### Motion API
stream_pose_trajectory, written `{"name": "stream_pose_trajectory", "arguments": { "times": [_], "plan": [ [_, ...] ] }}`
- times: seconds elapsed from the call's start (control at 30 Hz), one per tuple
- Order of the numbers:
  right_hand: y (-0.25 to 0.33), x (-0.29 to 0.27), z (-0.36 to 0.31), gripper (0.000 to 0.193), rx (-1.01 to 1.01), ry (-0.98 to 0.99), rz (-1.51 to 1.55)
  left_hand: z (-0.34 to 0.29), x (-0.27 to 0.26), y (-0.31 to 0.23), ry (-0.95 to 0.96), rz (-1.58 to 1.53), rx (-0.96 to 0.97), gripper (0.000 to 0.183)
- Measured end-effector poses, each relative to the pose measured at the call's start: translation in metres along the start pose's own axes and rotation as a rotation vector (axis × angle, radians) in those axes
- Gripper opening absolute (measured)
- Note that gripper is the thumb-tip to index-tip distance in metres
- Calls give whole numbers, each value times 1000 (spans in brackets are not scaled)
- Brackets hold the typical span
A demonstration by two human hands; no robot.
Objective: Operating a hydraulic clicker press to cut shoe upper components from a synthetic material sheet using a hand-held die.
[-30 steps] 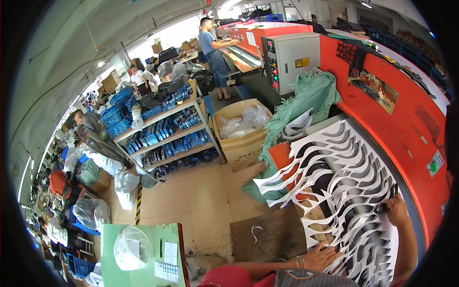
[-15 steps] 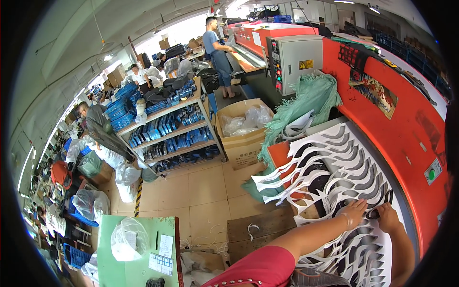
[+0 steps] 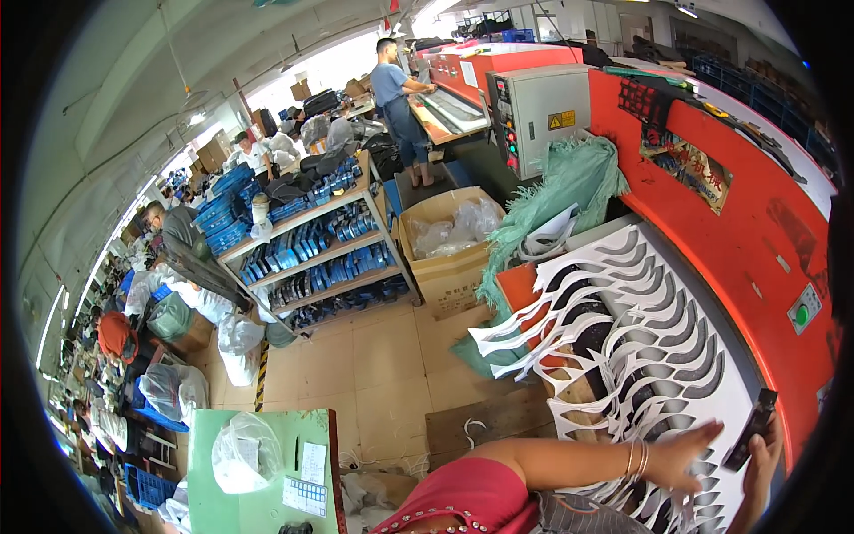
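Observation:
White sheet material with rows of curved, crescent-shaped cut-outs lies on the bed of the red machine at right. Dark grey shows through the curved openings. My left hand hovers over the near rows, palm down, its fingers spread and holding nothing. To its right, close to the machine's edge, my right hand grips a dark, narrow cutting die, tilted up on edge. The die's underside is hidden from view.
The red machine borders the right side, with a green button. Green woven sacking hangs beyond the sheet. A carton, a rack of blue dies and a green table stand leftward. A co-worker stands farther off.
Both hands have drawn back toward me from the middle rows. My left hand has lifted and spread its fingers; my right hand has moved right, raising the die off the sheet.

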State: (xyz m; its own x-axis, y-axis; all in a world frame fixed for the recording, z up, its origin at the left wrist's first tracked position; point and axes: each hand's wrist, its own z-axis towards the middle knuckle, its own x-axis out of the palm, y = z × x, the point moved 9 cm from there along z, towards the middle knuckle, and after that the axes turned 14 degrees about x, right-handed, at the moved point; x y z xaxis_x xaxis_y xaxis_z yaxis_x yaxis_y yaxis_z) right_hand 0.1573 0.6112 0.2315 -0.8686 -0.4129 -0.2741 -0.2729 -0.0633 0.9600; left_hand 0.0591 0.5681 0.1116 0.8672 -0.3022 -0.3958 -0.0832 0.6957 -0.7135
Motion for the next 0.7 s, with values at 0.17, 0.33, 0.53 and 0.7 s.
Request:
{"name": "stream_pose_trajectory", "arguments": {
  "times": [0.17,0.33,0.53,0.7],
  "plan": [
    [-30,53,-51,68,-29,-45,80,-31,-9,-44,-218,-317,-74,70],
    [-18,115,-85,66,-7,113,168,-75,-33,-97,-165,-542,-10,57],
    [-64,153,-104,53,287,487,20,-114,-36,-113,-207,-992,-94,62],
    [-67,168,-115,43,366,494,-63,-130,-48,-129,-203,-850,-61,55]
  ]
}}
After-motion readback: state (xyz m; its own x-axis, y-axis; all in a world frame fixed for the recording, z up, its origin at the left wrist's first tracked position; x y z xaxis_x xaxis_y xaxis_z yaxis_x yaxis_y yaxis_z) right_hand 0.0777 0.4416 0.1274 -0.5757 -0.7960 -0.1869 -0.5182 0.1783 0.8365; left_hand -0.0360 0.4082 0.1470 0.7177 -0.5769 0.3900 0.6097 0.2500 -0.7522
